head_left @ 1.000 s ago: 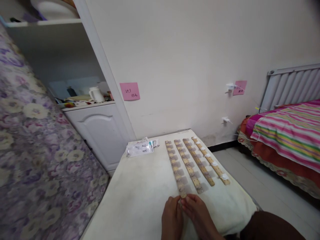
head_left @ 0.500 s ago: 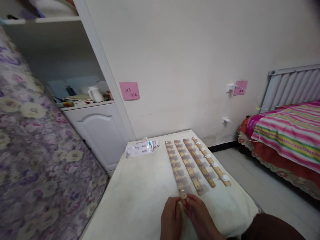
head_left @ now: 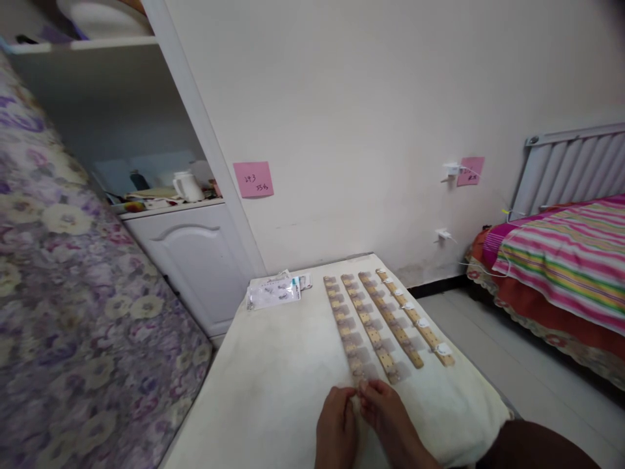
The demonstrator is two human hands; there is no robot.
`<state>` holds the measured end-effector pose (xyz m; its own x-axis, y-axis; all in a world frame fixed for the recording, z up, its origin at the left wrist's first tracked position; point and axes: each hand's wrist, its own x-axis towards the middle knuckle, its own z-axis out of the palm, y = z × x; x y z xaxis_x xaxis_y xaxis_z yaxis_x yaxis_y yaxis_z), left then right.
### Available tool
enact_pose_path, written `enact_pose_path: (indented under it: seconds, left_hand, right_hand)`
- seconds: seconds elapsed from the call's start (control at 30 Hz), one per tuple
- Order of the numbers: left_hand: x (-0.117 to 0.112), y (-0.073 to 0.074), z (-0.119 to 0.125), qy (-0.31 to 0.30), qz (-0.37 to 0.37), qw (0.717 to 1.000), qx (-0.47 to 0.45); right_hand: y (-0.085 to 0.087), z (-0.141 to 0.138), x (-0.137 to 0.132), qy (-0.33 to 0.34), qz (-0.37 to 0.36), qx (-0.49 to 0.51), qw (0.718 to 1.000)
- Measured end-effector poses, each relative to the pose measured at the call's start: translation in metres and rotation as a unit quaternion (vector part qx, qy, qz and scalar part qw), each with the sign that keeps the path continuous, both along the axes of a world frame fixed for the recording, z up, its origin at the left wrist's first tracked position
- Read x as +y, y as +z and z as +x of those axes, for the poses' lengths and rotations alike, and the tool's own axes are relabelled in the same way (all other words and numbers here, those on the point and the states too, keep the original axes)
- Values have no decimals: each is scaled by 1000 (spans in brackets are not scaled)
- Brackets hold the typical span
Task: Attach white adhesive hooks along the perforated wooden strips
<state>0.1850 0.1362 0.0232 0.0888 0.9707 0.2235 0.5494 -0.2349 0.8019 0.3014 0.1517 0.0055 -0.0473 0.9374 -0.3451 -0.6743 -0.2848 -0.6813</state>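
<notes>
My left hand and my right hand meet at the near end of the leftmost light wooden strip. Thumb and fingers are pinched together on both, and whatever lies between the fingertips is too small and hidden to make out. Small clear pieces sit along that strip at even gaps. To its right lie a second strip and a third strip, both carrying similar pieces and showing small holes. White round pieces are spaced along the rightmost strip.
Flat clear packets lie at the back left of the cloth-covered table. A floral curtain hangs to the left, before a cabinet. The wall rises behind; a bed stands at right.
Both hands stay at the near end of the leftmost strip, the fingertips shifting only slightly. The whole view has moved a little.
</notes>
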Motion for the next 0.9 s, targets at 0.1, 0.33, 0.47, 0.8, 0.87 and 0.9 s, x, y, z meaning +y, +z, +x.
enact_pose_path:
  seconds: [0.1,0.33,0.47,0.8,0.87,0.9]
  left_hand:
    - [2,3,0,14,2,1000,-12]
    - [22,18,8,30,3,1000,-1]
    - [27,19,11,7,5,1000,14]
    - [21,12,6,-1,10,1000,-25]
    - [17,11,4,1,7,999,-32]
    - [15,12,3,3,6,999,-35]
  right_hand:
    - [0,1,1,15,-12,9,1000]
    - [-2,1,4,31,-3,22,999]
    - [-5,0,5,33,6,28,999]
    - [-17,-3,6,51,11,-16,998]
    - [-19,-3,3,66,18,-25,997]
    - [-20,-3,1,73,19,-28,997]
